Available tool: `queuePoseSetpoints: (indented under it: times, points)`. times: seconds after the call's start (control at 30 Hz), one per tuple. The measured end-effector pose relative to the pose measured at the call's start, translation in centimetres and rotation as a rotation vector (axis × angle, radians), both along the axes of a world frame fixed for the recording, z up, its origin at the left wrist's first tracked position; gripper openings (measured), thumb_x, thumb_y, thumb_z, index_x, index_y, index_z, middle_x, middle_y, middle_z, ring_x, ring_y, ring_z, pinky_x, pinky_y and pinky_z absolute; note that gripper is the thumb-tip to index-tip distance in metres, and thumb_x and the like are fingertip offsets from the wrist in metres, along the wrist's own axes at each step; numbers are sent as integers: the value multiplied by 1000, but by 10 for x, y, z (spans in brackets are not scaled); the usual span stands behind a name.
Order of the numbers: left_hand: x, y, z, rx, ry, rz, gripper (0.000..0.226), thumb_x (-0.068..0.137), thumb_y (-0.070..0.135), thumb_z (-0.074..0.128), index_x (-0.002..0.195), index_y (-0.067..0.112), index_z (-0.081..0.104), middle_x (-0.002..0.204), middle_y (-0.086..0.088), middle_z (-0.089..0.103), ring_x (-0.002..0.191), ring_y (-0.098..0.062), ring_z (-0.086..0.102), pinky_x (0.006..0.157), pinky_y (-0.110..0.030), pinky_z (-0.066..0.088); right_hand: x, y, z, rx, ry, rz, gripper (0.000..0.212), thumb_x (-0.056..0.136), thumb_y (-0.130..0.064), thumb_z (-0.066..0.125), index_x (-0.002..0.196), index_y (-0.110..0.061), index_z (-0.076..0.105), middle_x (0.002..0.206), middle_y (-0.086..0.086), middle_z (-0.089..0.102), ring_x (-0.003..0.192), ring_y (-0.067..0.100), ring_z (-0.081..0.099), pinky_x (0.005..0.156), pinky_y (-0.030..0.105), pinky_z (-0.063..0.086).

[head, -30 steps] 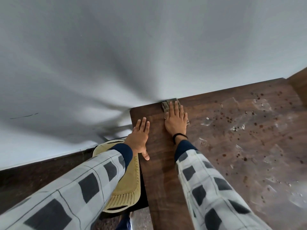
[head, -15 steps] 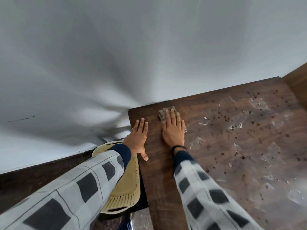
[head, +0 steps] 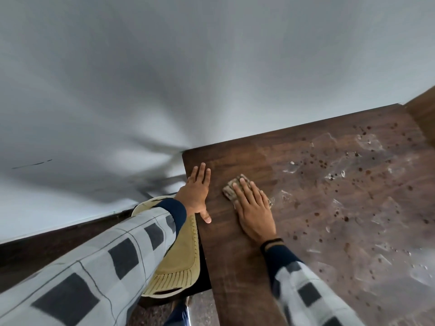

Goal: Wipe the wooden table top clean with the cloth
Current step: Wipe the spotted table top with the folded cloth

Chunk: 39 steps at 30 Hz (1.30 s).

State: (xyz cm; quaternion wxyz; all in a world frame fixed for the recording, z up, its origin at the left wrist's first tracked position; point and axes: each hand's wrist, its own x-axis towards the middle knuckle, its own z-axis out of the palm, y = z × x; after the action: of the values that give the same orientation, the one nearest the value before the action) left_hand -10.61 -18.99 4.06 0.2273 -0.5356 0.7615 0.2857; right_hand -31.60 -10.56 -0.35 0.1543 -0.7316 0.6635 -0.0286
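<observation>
The dark wooden table top [head: 237,260] fills the lower right, its left edge running down the middle of the view. A small brownish cloth [head: 229,189] lies near the far left corner. My right hand [head: 253,209] presses flat on it with straight fingers, covering most of it. My left hand [head: 196,191] rests flat on the table's left edge, fingers straight, thumb spread out. The right part of the table carries many dark spots and pale dried smears [head: 367,184].
A beige perforated plastic chair [head: 181,262] stands against the table's left edge, under my left forearm. A grey-white wall [head: 164,78] rises behind the table. A wooden panel [head: 423,109] meets the table at the far right corner.
My right hand has slid the cloth back from the far edge toward me and a little to the right. My left hand has stayed on the table's left edge.
</observation>
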Motion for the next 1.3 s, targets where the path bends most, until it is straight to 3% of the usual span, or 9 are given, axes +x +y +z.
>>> queuePoseSetpoints:
  times: [0.1, 0.27, 0.47, 0.67, 0.8, 0.87, 1.03, 1.23, 1.3]
  points:
    - [-1, -2, -1, 16, -3, -6, 165, 51, 50, 95, 152, 9, -29, 156, -9, -41, 148, -33, -28, 121, -52, 24, -40, -17, 5, 29, 57, 123, 54, 110, -44, 22, 162, -39, 7, 170, -15, -1, 157, 11, -2, 127, 40, 8]
    - [-4, -2, 1, 9, -47, -23, 165, 51, 53, 94, 151, 8, -29, 156, -11, -40, 148, -34, -28, 122, -51, 20, 6, -39, 8, 38, -9, -398, 56, 109, -40, 23, 163, -34, 7, 171, -7, 0, 158, 20, 0, 126, 45, 5]
    - [-2, -4, -6, 7, -45, -20, 167, 49, 55, 94, 151, 7, -29, 155, -12, -41, 147, -35, -28, 122, -49, 12, -33, 15, 2, -13, 55, 150, 55, 110, -42, 24, 162, -37, 10, 170, -13, 3, 157, 13, 4, 127, 40, 12]
    - [-2, -2, -7, -15, -53, -42, 168, 47, 61, 92, 152, 6, -27, 157, -14, -38, 148, -37, -26, 123, -50, 15, 10, 4, 2, 2, -18, -393, 56, 109, -39, 28, 163, -33, 14, 171, -6, 8, 158, 20, 7, 126, 46, 9]
    - [0, -2, -6, -10, -46, -49, 167, 48, 61, 91, 151, 5, -27, 156, -15, -38, 147, -37, -26, 123, -48, 12, -16, 64, -5, -73, 16, 115, 54, 109, -39, 34, 161, -31, 24, 170, -7, 16, 157, 18, 14, 124, 43, 21]
    - [-1, -2, -5, 2, -40, -37, 166, 49, 58, 93, 151, 6, -28, 156, -14, -40, 147, -36, -28, 123, -48, 10, -46, 51, -1, -45, 68, 217, 53, 110, -39, 33, 162, -32, 22, 170, -9, 13, 157, 16, 12, 124, 43, 22]
    - [-2, 0, 0, 7, -67, -42, 163, 53, 57, 92, 151, 7, -29, 156, -13, -39, 147, -36, -27, 123, -49, 12, -5, 23, 5, 1, -1, -454, 56, 109, -40, 28, 163, -33, 14, 171, -8, 7, 158, 20, 7, 126, 45, 13]
    - [-1, -2, 1, 11, -52, -46, 163, 53, 57, 91, 151, 6, -28, 157, -14, -38, 148, -37, -26, 123, -49, 11, -43, 80, -2, -58, 45, 240, 54, 110, -41, 31, 162, -35, 17, 170, -11, 11, 157, 15, 10, 124, 41, 20]
    - [-1, -3, -2, 10, -54, -32, 164, 52, 55, 93, 151, 8, -29, 157, -13, -39, 147, -36, -27, 122, -49, 9, -58, 58, 3, -14, 59, 52, 54, 110, -41, 27, 162, -37, 14, 170, -13, 7, 157, 14, 6, 126, 43, 16]
